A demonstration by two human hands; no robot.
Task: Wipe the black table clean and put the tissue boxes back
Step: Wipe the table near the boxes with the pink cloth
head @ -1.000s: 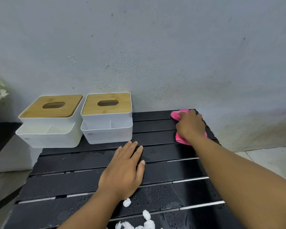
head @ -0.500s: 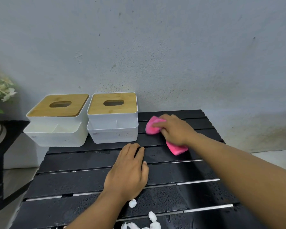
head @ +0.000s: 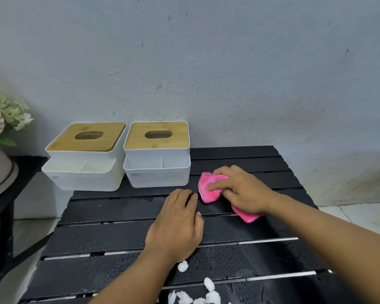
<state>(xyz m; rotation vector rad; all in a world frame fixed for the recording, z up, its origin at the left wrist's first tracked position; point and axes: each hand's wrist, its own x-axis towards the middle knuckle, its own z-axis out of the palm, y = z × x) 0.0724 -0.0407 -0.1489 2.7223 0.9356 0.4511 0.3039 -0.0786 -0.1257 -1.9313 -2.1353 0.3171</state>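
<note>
A pink cloth (head: 208,189) is pressed under the curled right hand (head: 241,189) on the black slatted table (head: 110,216); the left hand (head: 176,224) is laid flat, empty, just beside it.

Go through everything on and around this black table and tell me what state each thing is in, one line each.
black table: wet, droplets on the near slats.
pink cloth: crumpled, pressed to the table.
right hand: gripping the cloth.
left hand: flat on the table, empty.
left tissue box: lid on, overhanging the table's left edge.
right tissue box: lid on, tray empty.
white bits: scattered at the near edge.
</note>
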